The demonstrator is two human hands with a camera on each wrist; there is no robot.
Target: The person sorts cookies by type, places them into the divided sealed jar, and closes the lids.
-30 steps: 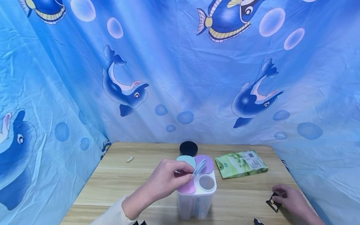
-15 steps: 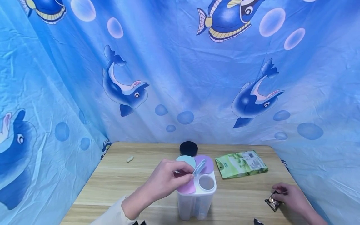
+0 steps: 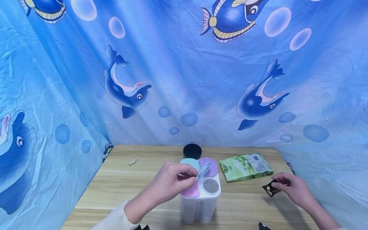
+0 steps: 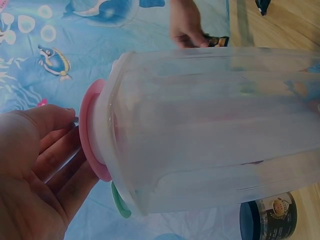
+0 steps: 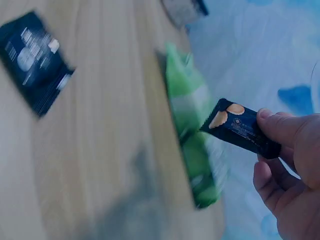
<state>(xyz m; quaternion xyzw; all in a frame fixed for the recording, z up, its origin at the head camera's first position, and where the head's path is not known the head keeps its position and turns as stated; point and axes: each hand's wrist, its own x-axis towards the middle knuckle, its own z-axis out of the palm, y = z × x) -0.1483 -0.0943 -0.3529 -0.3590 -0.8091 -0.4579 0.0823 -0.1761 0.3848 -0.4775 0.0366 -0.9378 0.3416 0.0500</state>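
My left hand pinches the raised light blue flip lid of a clear plastic storage container. The round opening beside that lid is uncovered. The container's mint lid, purple lid and pink lid lie flat; my fingers partly cover the pink one. Over the table's right side, my right hand holds a small black snack packet between thumb and fingers. The packet has round biscuits printed on it, and its far end is hidden by the fingers.
Behind the container stands a black-lidded jar. A green bag lies at the back right. At the front edge is another black packet. A small pale object sits back left. A blue curtain hangs behind the table.
My right hand has risen off the table with the black packet and shifted away from me toward the green bag. The left hand still holds the light blue lid up.
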